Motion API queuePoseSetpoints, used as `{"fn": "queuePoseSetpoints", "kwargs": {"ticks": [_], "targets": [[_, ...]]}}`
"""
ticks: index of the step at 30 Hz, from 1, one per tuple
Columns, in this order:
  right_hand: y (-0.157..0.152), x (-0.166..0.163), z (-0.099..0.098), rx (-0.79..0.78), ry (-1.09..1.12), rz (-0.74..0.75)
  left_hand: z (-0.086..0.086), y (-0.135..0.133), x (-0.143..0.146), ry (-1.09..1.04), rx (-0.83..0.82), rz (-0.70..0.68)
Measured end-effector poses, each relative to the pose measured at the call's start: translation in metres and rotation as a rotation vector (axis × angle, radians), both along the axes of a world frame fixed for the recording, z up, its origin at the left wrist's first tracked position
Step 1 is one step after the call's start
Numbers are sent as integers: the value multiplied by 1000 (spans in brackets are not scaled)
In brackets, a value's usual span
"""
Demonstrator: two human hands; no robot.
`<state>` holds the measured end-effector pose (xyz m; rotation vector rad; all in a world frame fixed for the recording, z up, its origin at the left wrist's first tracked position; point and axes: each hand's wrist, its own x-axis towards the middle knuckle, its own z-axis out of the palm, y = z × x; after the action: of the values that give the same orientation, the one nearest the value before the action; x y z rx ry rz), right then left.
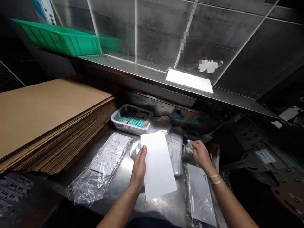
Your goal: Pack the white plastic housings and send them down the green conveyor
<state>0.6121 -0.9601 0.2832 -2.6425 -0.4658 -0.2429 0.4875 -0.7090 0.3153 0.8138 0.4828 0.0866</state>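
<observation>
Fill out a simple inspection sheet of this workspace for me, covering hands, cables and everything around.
Surface: metal tabletop, shiny.
Job's things: white panel; small white piece, material unclear.
Clutter: left plastic bag and right plastic bag, both holding flat white pieces; tray with blue-dotted sheets.
Hands: left hand holds the panel; right hand pinches the small piece.
Cables: nothing seen.
Surroundings: cardboard stack; green bin on ledge.

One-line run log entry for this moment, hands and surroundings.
left hand: holds white panel | right hand: pinches small white piece | nearby: clear bag at left, plastic bin
</observation>
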Motion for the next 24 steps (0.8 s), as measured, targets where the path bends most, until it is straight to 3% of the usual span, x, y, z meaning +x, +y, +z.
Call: {"fn": "queuePoseSetpoints", "kwargs": {"ticks": [3,6,11,24], "targets": [[49,-57,17,181,-110,370,-2,-2,0,-30,43,2],[92,-101,25,73,-167,526,-4,-3,0,-53,84,1],[116,-120,27,-144,-204,504,-6,-1,-4,-64,136,61],[118,-121,29,-118,-173,510,-10,-1,-5,-63,93,87]]}}
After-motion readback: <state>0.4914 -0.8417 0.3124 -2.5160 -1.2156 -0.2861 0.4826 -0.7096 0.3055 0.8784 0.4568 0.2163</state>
